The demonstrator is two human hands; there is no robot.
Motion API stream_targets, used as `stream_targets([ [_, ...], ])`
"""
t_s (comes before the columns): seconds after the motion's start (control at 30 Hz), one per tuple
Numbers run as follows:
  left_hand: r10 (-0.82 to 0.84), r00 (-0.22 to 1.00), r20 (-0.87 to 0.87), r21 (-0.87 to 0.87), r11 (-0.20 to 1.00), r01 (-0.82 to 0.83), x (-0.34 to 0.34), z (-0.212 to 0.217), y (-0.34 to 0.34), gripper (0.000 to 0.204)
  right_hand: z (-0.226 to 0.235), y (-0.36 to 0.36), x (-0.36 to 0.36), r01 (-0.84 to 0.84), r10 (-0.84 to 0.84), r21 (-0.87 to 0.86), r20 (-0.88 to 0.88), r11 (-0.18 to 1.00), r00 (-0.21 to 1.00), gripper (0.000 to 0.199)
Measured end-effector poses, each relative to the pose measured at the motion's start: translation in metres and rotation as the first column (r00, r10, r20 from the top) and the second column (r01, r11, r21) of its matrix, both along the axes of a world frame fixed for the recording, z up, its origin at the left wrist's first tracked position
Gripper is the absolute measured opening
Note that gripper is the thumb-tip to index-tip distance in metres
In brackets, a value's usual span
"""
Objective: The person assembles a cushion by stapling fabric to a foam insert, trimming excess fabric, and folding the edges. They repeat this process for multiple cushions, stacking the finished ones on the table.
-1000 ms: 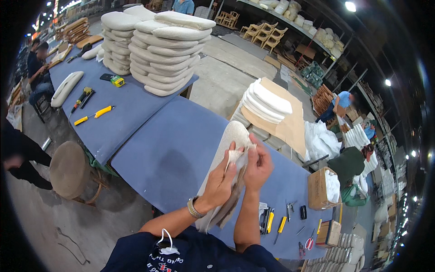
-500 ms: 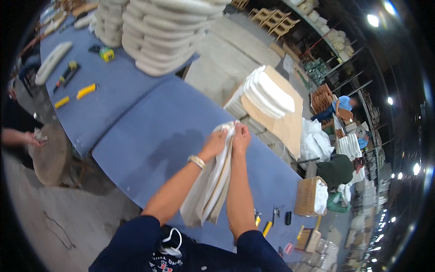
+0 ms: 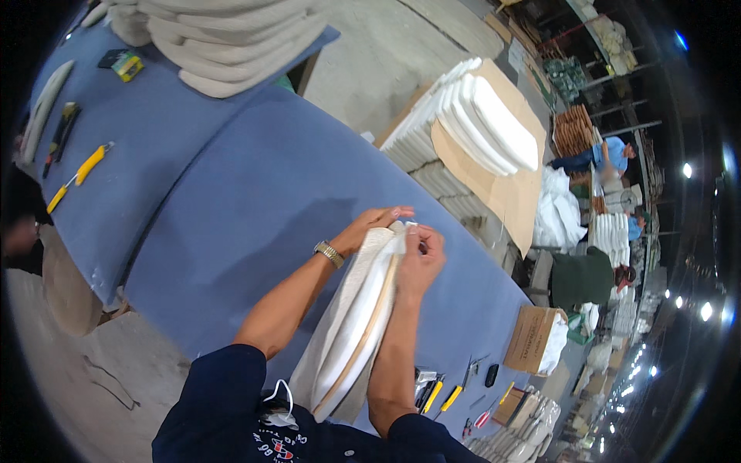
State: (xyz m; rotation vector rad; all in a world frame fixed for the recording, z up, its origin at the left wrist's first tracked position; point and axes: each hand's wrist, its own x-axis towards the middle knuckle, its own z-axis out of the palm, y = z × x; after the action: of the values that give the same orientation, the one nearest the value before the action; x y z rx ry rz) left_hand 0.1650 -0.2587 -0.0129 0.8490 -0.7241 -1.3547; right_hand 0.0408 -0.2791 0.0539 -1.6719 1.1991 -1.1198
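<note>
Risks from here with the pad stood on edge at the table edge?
1. The cushion pad stands on edge, pinched only at its top by the left hand and right hand; it might tip or slide off the blue table.
2. Its loose fabric cover may bunch or snag.
3. The hand tools near the right elbow could get knocked.

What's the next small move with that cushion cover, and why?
Probably tug the fabric cover further over the far end of the padded seat panel. Both hands, left hand and right hand, pinch the cloth at that top end, where it looks bunched, while the panel stands on edge on the blue table.
</note>
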Motion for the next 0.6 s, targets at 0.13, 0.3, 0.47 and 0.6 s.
stream_targets([
  [0.13, -0.124, 0.972, 0.202, 0.096, 0.990, 0.106, -0.005, -0.008, -0.024, 0.050, -0.007, 0.007, -0.002, -0.003, -0.003, 0.043, 0.151, 0.999, 0.988, 0.013],
  [0.3, 0.180, 0.495, 0.850, -0.292, 0.943, 0.158, 0.005, -0.014, -0.046, 0.055, -0.016, 0.006, 0.001, -0.037, -0.016, 0.129, 0.393, 0.991, 0.919, 0.018],
  [0.47, 0.010, 0.864, 0.503, 0.231, 0.962, -0.146, 0.013, 0.051, -0.003, 0.054, -0.021, 0.016, 0.012, -0.168, 0.040, 0.189, 0.542, 0.968, 0.839, 0.017],
  [0.6, 0.499, 0.838, 0.220, 0.123, 0.838, -0.531, -0.016, 0.063, 0.062, 0.044, -0.035, 0.024, 0.028, -0.232, 0.088, 0.163, 0.606, 0.959, 0.791, 0.017],
])
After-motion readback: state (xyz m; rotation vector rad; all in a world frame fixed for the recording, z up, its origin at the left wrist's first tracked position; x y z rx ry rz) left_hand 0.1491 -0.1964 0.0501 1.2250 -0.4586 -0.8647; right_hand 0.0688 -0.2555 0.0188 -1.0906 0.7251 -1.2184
